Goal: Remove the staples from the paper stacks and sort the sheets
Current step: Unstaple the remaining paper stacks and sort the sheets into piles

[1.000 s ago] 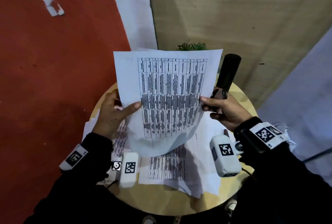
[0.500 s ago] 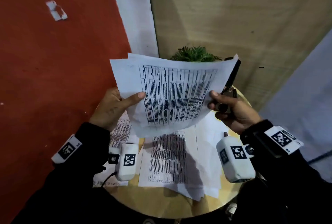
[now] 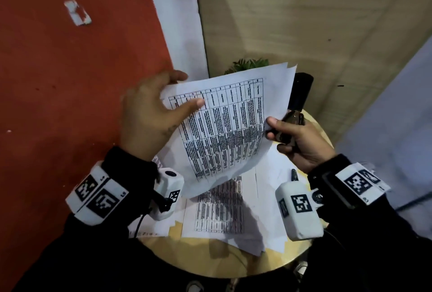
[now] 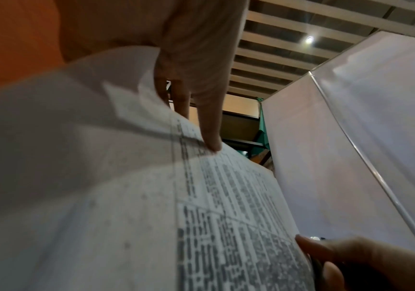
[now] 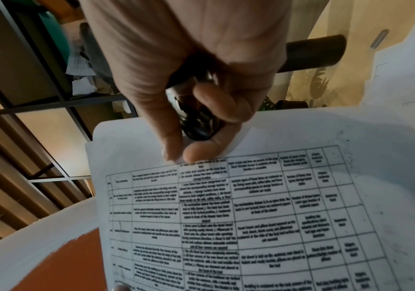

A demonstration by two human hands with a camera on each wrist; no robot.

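A printed paper stack (image 3: 224, 128) is held above the round bench (image 3: 210, 259), pinched at its left edge by the left hand (image 3: 149, 116) and at its right edge by the right hand (image 3: 301, 142), which also grips a dark staple remover (image 3: 291, 125).

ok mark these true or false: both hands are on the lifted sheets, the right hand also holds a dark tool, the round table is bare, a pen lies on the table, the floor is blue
1. Both hands are on the lifted sheets. True: the left hand pinches the top corner and the right hand pinches the side edge.
2. The right hand also holds a dark tool. True.
3. The round table is bare. False: printed papers lie on it.
4. A pen lies on the table. True, on the papers.
5. The floor is blue. False: it is red.
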